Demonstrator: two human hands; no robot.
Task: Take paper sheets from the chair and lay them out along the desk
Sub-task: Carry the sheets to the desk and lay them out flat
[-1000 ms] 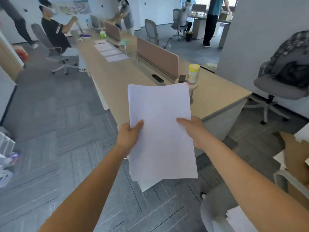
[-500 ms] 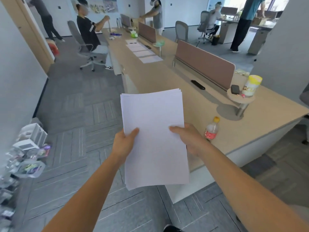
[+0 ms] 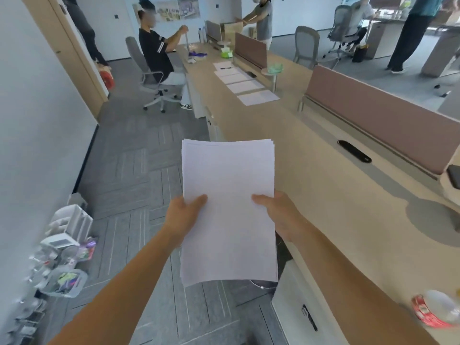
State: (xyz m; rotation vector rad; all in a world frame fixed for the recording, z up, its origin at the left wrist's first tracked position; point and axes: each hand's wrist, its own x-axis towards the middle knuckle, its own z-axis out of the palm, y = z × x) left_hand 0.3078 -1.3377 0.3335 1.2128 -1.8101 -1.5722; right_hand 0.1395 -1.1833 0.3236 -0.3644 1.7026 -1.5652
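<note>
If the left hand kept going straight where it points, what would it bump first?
The left hand grips the white paper stack, so that comes first; past it, probably the long beige desk, though depth is unclear.

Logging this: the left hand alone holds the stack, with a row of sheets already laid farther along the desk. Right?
No. The head view shows both the left hand and the right hand gripping the stack. The row of sheets does lie farther along the desk.
</note>
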